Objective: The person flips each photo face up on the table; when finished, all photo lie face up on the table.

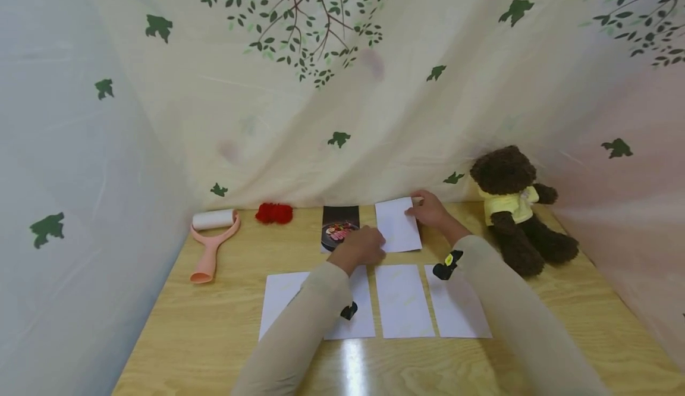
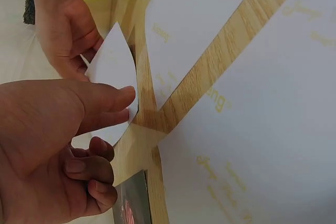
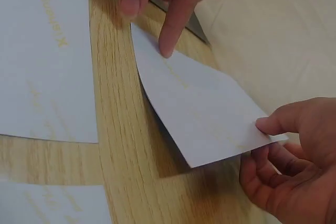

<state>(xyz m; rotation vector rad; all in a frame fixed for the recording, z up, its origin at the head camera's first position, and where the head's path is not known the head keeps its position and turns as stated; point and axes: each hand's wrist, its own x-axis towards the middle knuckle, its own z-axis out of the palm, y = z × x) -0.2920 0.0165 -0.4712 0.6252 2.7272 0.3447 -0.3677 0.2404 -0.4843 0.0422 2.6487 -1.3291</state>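
Observation:
My right hand (image 1: 430, 209) pinches the far right corner of a white card (image 1: 398, 226) between thumb and fingers. That corner is lifted, so the card bends, and faint yellow print shows on its upper face in the right wrist view. My left hand (image 1: 361, 246) is at the card's near left corner. Its straight index finger touches the upper face, the thumb lies just beside the corner, and the other fingers are curled. Left of this card lies a photo card (image 1: 340, 228) with a dark food picture face up, partly covered by the left hand.
Closer in, a row of white cards (image 1: 405, 301) lies on the wooden table (image 1: 176, 348), partly under the forearms. A pink-handled lint roller (image 1: 211, 250) and a red fluffy object (image 1: 274, 213) are at the left. A brown teddy bear (image 1: 505, 206) sits at the right against the cloth backdrop.

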